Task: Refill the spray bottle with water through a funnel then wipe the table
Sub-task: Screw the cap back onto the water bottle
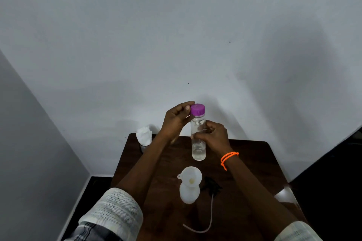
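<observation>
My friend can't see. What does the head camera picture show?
A right hand holds a clear water bottle above a dark table while the left hand touches its purple cap. Nearer, a white funnel sits in a white spray bottle.

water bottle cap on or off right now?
On. The purple cap sits atop the clear water bottle, left hand fingers at the cap, right hand gripping the body.

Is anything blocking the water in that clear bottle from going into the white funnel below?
Yes. The purple cap is on the clear bottle, which the right hand grips; the left hand is at the cap. Nothing visible covers the funnel seated in the white spray bottle.
</observation>
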`<control>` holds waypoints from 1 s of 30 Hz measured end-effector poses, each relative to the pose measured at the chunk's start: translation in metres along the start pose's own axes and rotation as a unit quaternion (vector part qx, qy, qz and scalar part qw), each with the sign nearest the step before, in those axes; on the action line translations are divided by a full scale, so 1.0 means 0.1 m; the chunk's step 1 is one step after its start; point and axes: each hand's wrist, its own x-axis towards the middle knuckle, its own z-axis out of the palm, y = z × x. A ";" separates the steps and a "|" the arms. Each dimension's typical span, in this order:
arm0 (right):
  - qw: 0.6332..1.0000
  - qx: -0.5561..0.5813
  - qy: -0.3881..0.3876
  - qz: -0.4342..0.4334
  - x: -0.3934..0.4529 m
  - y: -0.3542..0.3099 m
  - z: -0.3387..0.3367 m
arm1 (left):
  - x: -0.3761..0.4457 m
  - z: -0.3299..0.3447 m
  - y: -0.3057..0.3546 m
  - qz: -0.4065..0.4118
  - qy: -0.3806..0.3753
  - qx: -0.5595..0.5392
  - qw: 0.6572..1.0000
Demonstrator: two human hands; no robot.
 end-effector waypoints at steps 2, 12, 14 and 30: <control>1.000 -0.005 0.001 -0.001 0.00 0.00 0.01 | -0.01 0.03 0.01 0.002 -0.004 0.031 1.000; 0.999 0.033 0.007 0.009 0.03 -0.08 -0.01 | 0.02 0.05 -0.04 0.029 0.033 0.010 0.999; 0.999 0.045 0.005 0.012 0.03 -0.09 -0.01 | 0.02 0.05 -0.04 0.026 0.025 -0.020 0.999; 0.998 0.069 -0.008 -0.003 0.01 -0.14 0.02 | -0.03 0.13 0.04 0.018 0.032 0.020 0.999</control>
